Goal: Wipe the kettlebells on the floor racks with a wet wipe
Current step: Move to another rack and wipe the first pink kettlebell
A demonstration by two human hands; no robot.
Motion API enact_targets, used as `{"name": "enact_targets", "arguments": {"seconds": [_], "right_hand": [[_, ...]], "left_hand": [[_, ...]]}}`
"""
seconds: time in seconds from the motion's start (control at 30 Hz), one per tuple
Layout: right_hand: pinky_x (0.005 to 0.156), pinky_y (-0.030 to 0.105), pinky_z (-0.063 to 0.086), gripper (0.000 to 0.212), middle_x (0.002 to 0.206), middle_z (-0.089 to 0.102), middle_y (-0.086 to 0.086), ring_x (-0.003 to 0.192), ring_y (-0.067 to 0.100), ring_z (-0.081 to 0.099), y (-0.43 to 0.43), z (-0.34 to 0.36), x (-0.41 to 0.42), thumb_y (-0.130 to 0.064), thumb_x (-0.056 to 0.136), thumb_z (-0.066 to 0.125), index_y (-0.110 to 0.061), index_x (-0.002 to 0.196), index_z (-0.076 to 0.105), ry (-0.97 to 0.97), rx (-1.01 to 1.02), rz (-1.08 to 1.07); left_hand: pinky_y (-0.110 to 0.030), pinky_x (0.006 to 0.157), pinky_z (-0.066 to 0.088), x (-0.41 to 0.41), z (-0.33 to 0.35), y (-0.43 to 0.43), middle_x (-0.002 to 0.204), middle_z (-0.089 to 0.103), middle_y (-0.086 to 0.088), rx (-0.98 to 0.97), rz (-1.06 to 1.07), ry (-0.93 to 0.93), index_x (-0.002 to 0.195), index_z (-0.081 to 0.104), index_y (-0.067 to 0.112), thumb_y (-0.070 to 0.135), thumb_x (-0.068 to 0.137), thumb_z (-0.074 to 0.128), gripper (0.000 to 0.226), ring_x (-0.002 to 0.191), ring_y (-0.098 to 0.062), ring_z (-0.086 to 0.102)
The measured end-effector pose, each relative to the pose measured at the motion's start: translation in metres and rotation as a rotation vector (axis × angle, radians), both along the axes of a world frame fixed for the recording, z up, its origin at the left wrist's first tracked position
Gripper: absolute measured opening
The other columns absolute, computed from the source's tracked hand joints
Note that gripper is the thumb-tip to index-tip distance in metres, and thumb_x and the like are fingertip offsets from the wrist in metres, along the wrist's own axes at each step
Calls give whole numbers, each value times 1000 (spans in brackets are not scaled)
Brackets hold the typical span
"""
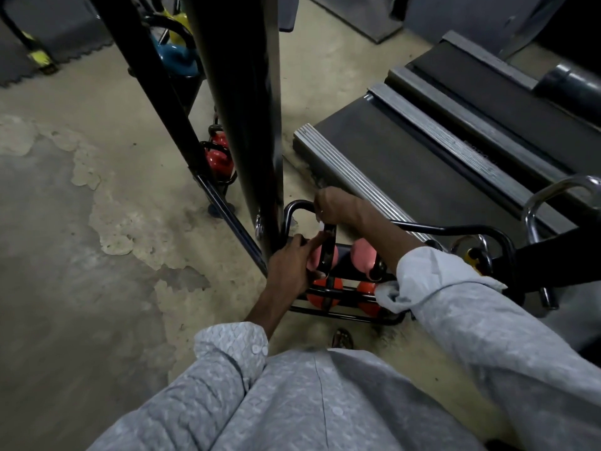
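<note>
Looks like they're mid-wipe on just one bell, so I'd guess there's plenty left. No way to tell from the surfaces which ones are already clean, nothing looks obviously wet or shiny.

The right hand (336, 206) is curled closed around the top of the black handle (327, 252) of the near pink kettlebell (332, 255). A little scrap of white pokes out under the fingers, pretty sure that's the wet wipe (321, 226) pressed against the handle. The left hand (291, 266) is lower down, with fingers and thumb wrapped round the same handle near its base. I reckon it's just steadying the bell while the other hand rubs.

Going outward: a second pink kettlebell (364, 253) sits right beside the first. Two orange kettlebells (325, 296) are on the row nearest the person. All four are in the low black floor rack (455, 228).

Just left of the hands a thick black post (244, 109) goes up. Past it there's another rack with red kettlebells (219, 159). Further back are a blue kettlebell (177, 56) and a yellow kettlebell (180, 26). Those are well apart from the hands, so probably still on the to-do list.

A treadmill (422, 157) runs along the right side, just behind the rack. The concrete floor (97, 222) is patchy and worn.
</note>
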State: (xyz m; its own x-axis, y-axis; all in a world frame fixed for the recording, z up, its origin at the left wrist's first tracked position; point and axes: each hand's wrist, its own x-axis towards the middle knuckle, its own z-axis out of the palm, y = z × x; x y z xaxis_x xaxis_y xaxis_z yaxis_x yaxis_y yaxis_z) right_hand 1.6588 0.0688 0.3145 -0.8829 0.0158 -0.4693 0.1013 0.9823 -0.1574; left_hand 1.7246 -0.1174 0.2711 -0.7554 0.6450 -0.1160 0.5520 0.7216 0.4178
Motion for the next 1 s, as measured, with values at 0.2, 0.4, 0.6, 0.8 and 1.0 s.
{"name": "enact_targets", "arguments": {"seconds": [0.2, 0.4, 0.6, 0.8, 1.0], "right_hand": [[83, 43, 54, 15, 102, 65, 14, 98, 27, 60, 10, -19, 37, -11, 85, 70, -6, 98, 75, 242, -20, 33], [68, 33, 51, 22, 108, 55, 13, 86, 27, 58, 7, -29, 63, -2, 83, 71, -8, 104, 74, 406, -97, -34], [70, 28, 53, 18, 106, 53, 6, 84, 15, 52, -14, -31, 87, -1, 81, 70, -9, 98, 72, 454, -128, 2], [78, 19, 43, 22, 114, 52, 2, 102, 13, 47, -34, -38, 123, -10, 78, 72, -20, 97, 68, 456, -179, -12], [79, 11, 42, 35, 123, 50, 4, 107, 13, 52, -52, -49, 149, -7, 84, 70, -14, 118, 66, 492, -205, -100]], "left_hand": [[-39, 79, 56, -1, -3, -3, 127, 57, 1, 150, 85, -91, 147, 43, 27, 36, 69, 84, 89, 105, -27, 67], [-44, 82, 57, -2, 0, -1, 146, 49, -1, 174, 85, -132, 151, 34, 28, 43, 63, 88, 105, 113, -29, 65], [-42, 84, 56, -8, 6, 0, 153, 43, -1, 217, 121, -163, 155, 30, 29, 40, 72, 83, 99, 117, -27, 63], [-40, 72, 57, -11, 2, 1, 139, 48, 2, 203, 18, -154, 156, 29, 37, 32, 75, 82, 96, 100, -27, 67], [-43, 75, 59, -20, 1, 2, 123, 50, 7, 179, -132, -182, 150, 37, 45, 30, 76, 81, 87, 102, -16, 62]]}}
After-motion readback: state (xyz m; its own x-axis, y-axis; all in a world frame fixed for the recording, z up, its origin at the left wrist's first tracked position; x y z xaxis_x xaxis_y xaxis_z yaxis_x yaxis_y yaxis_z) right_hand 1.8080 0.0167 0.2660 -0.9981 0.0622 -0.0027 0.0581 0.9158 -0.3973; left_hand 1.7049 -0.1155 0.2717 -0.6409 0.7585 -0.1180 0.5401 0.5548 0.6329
